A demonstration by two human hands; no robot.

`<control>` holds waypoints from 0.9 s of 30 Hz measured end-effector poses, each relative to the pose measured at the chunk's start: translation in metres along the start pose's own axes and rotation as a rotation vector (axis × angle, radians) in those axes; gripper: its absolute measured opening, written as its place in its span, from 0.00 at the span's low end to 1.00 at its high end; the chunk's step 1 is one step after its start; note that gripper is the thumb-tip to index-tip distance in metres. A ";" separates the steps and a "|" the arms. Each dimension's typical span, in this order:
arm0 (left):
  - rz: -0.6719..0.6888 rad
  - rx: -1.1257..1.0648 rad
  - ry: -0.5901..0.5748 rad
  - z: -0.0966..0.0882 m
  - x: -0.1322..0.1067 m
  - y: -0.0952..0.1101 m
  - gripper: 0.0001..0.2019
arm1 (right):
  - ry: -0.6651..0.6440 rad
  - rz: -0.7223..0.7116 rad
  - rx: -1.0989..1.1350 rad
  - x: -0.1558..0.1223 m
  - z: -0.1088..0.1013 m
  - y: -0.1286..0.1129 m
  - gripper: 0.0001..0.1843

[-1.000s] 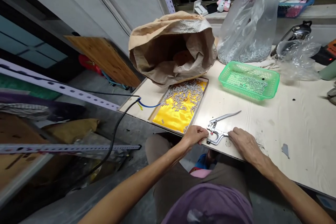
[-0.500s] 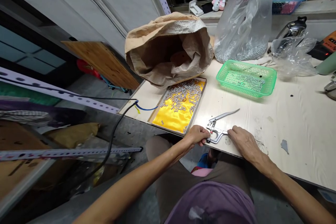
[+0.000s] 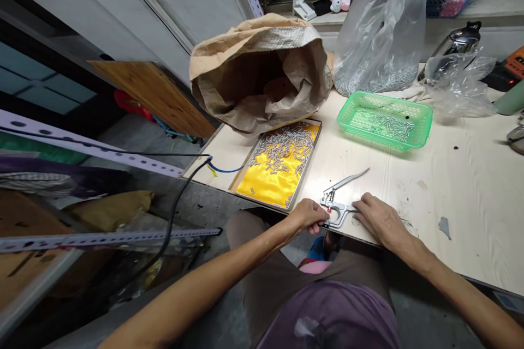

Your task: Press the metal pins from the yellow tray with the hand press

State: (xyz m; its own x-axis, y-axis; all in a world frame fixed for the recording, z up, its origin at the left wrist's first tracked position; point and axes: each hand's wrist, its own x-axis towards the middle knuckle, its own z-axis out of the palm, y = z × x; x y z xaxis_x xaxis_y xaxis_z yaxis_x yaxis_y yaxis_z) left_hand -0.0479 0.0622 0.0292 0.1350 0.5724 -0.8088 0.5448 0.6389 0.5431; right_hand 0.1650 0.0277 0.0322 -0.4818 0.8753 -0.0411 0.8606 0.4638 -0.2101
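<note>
A pair of silver snap-fastener pliers [image 3: 339,208] lies at the table's front edge, its upper handle spread away and a spring and small red part near the jaw. My right hand [image 3: 380,219] is closed on the end of its lower handle. Pinched together at the jaw, the fingers of my left hand [image 3: 310,215] cover whatever small thing they may hold. Left of the pliers, a shallow tray [image 3: 305,177] lined with yellow cloth [image 3: 262,184] bears many small metal pieces [image 3: 282,147].
A green plastic basket [image 3: 426,125] behind the pliers holds more small metal pieces. Behind the tray gapes a large brown paper sack [image 3: 262,112]. A clear plastic bag [image 3: 379,38] of metal parts stands by the wall. A black cable [image 3: 176,204] crosses the table's left edge.
The pliers have turned slightly, and their upper handle tip has shifted a little left. My left hand stays pinched at the jaw; my right fingers have moved slightly at the handle.
</note>
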 end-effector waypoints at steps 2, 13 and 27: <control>0.002 -0.013 0.000 0.000 -0.001 -0.001 0.07 | 0.054 -0.013 0.026 0.005 0.001 0.009 0.16; 0.017 -0.060 -0.026 0.000 -0.004 -0.001 0.08 | -0.041 -0.155 0.001 0.044 -0.001 0.051 0.51; 0.338 0.145 0.250 0.004 -0.011 -0.009 0.09 | -0.093 -0.130 0.078 0.030 -0.018 0.041 0.23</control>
State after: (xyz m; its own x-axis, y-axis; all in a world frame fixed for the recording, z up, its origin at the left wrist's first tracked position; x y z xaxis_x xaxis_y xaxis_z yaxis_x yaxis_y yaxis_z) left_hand -0.0509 0.0481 0.0319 0.1308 0.8550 -0.5018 0.6171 0.3260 0.7162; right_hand 0.1884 0.0752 0.0399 -0.6044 0.7906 -0.0981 0.7765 0.5570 -0.2948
